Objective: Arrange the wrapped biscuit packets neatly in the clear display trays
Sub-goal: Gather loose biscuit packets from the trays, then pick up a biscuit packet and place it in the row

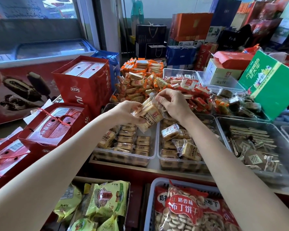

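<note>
Above the clear trays (154, 157), left hand (128, 112) and right hand (173, 101), arms outstretched, pinch one biscuit packet (148, 115).

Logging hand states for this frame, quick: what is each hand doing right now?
Left hand: fingers curled round the biscuit packets, holding them.
Right hand: pinching the wrapper at the top of the same packets.
</note>
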The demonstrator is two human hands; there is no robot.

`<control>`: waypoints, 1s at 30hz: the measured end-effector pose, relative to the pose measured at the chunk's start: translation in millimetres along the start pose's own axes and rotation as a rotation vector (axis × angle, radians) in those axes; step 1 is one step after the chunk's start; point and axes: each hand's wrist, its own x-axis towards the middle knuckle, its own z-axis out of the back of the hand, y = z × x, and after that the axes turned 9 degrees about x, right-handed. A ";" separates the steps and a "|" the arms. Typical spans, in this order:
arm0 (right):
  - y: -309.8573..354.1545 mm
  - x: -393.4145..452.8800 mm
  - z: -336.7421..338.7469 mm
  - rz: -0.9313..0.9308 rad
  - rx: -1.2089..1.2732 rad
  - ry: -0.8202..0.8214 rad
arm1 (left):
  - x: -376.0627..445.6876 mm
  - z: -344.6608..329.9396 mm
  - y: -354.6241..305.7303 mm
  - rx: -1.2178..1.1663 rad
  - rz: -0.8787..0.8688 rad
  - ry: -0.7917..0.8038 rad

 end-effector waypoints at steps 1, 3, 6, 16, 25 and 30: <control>0.7 -0.2 0.1 0.001 -0.002 -0.004 | 0.3 3.1 -0.6 -0.013 0.001 0.007; 2.8 -1.6 3.0 0.013 -0.013 0.069 | 0.0 9.1 0.6 -0.049 0.008 0.027; 3.5 -3.0 13.8 -0.011 -0.046 0.300 | -2.1 15.6 8.1 -0.150 0.027 0.049; -10.7 -7.4 12.6 -0.228 0.180 0.303 | 3.6 10.1 26.5 -0.327 0.070 0.166; -33.9 5.1 -8.1 -0.183 -0.181 0.309 | 26.3 -10.8 52.0 -0.020 0.123 0.079; -51.7 24.9 -59.3 -0.052 -0.486 0.594 | 54.1 -30.0 60.8 0.221 0.057 0.026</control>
